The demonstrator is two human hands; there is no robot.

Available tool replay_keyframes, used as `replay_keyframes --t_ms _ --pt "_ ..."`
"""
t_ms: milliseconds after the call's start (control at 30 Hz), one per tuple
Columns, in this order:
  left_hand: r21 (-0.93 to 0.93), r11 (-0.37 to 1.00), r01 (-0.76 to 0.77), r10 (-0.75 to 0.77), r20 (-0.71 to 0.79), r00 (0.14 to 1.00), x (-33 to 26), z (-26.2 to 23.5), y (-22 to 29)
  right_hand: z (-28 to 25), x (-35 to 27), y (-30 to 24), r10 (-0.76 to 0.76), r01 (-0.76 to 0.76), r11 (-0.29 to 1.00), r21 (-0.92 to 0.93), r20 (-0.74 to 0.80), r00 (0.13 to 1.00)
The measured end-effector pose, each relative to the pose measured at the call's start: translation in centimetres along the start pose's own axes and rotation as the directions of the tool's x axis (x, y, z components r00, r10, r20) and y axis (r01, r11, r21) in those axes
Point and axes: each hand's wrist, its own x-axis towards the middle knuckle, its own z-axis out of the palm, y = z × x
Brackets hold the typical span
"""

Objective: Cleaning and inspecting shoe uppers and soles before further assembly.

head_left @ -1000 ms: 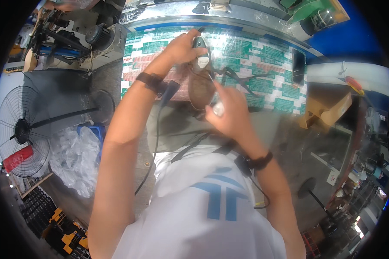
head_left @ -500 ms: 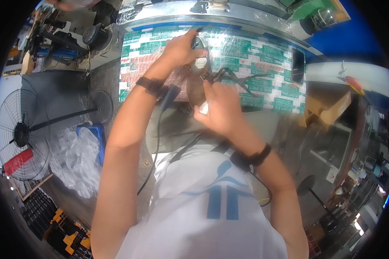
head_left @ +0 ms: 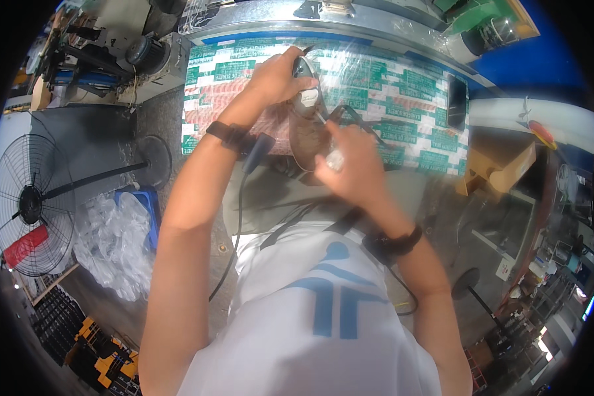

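Note:
A brown shoe (head_left: 305, 142) lies on the table with its rounded toe toward me. A white label (head_left: 309, 98) shows inside its grey-lined opening. My left hand (head_left: 277, 76) is closed round the far end of the shoe, with the thumb at the opening's edge. Over the shoe's right side, my right hand (head_left: 356, 162) is closed on a thin tool with a whitish handle (head_left: 335, 160). The slim shaft (head_left: 321, 118) points up toward the opening; whether its tip touches the shoe I cannot tell. Dark laces or straps (head_left: 350, 111) lie just beyond the right hand.
Green-and-white printed sheeting under clear film covers the table (head_left: 402, 142). A phone (head_left: 455, 102) lies at its right end. An open carton (head_left: 508, 168) stands at the right. At the left are a floor fan (head_left: 32, 204) and a blue crate (head_left: 153, 218) of clear plastic bags.
My right hand has shifted slightly to the right, uncovering more of the brown shoe and the tool's shaft. My left hand keeps its hold at the far end.

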Motion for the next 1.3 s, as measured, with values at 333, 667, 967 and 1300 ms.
replay_keyframes --t_ms 333,667,967,1300 --pt "0.010 1.000 -0.001 0.001 -0.016 1.000 0.0 0.3 0.0 -0.7 0.9 1.2 -0.091 0.091 0.995 -0.029 -0.001 0.996" --pt "-0.014 1.000 0.012 -0.012 -0.007 1.000 -0.6 -0.2 0.4 -3.7 -3.5 0.9 -0.039 0.084 0.953 -0.292 0.157 0.987" --pt "0.040 0.999 -0.001 0.003 -0.049 0.999 -0.4 0.0 0.4 -4.1 -4.3 -0.2 0.082 -0.075 0.993 -0.091 0.071 0.994" --pt "-0.019 0.999 0.025 -0.026 -0.065 0.998 -0.8 0.7 0.1 1.6 -1.2 1.1 0.062 -0.062 0.997 0.047 -0.014 0.998"
